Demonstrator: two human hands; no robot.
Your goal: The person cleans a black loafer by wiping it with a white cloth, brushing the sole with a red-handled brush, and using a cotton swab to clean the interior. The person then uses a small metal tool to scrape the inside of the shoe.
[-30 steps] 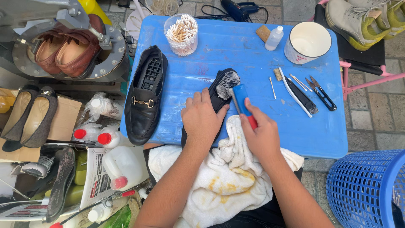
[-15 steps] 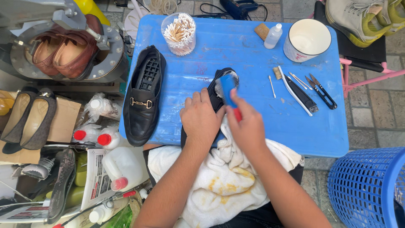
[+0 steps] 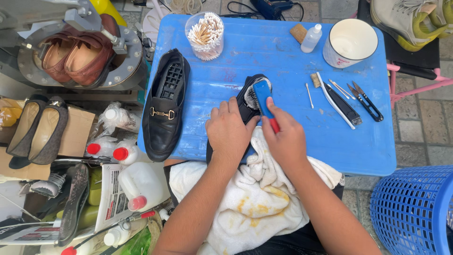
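My left hand (image 3: pixel 230 132) clamps the black shoe (image 3: pixel 247 101) at the blue worktop (image 3: pixel 283 61) near edge; my right hand (image 3: pixel 284 137) has its grip closed on the blue brush (image 3: pixel 262 97), pressed against the shoe's heel.

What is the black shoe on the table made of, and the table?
The shoe looks like smooth black leather, faintly shiny, with a gold metal buckle; it could be imitation. The table looks like hard blue plastic, matte and scuffed.
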